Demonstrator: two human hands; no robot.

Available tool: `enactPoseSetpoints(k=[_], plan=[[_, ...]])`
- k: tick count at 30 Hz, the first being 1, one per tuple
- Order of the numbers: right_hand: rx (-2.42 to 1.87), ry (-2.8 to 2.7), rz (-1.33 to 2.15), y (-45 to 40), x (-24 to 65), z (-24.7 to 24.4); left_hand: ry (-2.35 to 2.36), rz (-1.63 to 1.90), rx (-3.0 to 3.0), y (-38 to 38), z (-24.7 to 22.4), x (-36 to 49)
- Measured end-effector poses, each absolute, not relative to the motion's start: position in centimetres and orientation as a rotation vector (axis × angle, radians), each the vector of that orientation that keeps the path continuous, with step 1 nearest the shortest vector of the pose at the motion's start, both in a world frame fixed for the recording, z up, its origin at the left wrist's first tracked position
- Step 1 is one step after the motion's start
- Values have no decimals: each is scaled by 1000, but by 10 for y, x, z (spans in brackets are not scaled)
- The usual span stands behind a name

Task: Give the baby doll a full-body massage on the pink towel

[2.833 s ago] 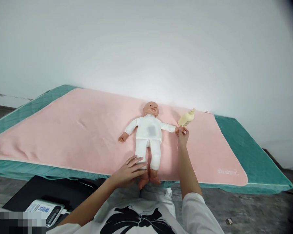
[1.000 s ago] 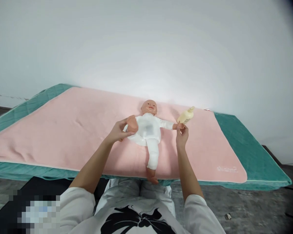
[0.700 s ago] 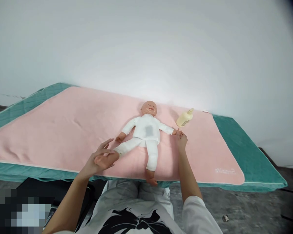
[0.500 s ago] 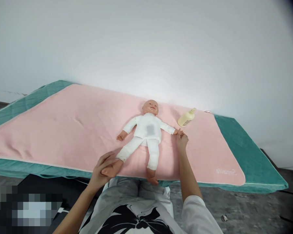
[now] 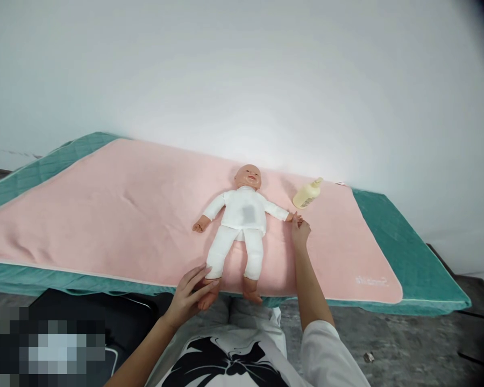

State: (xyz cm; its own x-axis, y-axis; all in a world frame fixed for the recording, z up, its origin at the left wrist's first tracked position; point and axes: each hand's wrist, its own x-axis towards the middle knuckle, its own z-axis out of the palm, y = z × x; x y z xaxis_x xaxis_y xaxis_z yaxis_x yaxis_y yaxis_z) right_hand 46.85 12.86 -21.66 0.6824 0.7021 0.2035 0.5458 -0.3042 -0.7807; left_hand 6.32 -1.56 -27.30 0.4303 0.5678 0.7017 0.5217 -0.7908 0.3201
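A baby doll point(image 5: 244, 209) in a white top and white leggings lies face up on a pink mat point(image 5: 145, 215), head toward the wall and bare feet over the near edge. My left hand point(image 5: 189, 293) rests against the doll's lower leg and foot on the left side, fingers stretched out along it. With bent fingers, my right hand point(image 5: 301, 232) grips the doll's hand on the right side, that arm held out sideways. Just beyond my right hand a pale yellow pump bottle point(image 5: 307, 194) lies tilted on the mat.
The mat covers a green padded bed point(image 5: 411, 252) set against a white wall point(image 5: 242, 80). Below the near edge, a black case-like object point(image 5: 92, 317) stands at the left, and a small crumpled object point(image 5: 369, 357) lies on the grey floor.
My left hand has moved right, and the doll's leg beside it has swung inward toward the other leg. My right hand stays on the doll's hand.
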Motion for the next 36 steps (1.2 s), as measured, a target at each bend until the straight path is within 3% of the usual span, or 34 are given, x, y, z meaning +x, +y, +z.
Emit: enactPoseSetpoints(k=[6, 13, 21, 28, 36], plan=[[-1721, -776, 467, 131, 464, -214, 1127, 1606, 2249, -5, -241, 82], [-1365, -1056, 355, 134, 412, -185, 1118, 1702, 1757, 74, -174, 121], [-1105, -1976, 72, 124, 364, -179, 1303, 1117, 1831, 174, -103, 182], [-1067, -2078, -46, 125, 359, -187, 1627, 527, 2057, 210, -115, 213], [-1160, -2121, -18, 123, 358, -188, 1732, 454, 2200, 206, -129, 228]])
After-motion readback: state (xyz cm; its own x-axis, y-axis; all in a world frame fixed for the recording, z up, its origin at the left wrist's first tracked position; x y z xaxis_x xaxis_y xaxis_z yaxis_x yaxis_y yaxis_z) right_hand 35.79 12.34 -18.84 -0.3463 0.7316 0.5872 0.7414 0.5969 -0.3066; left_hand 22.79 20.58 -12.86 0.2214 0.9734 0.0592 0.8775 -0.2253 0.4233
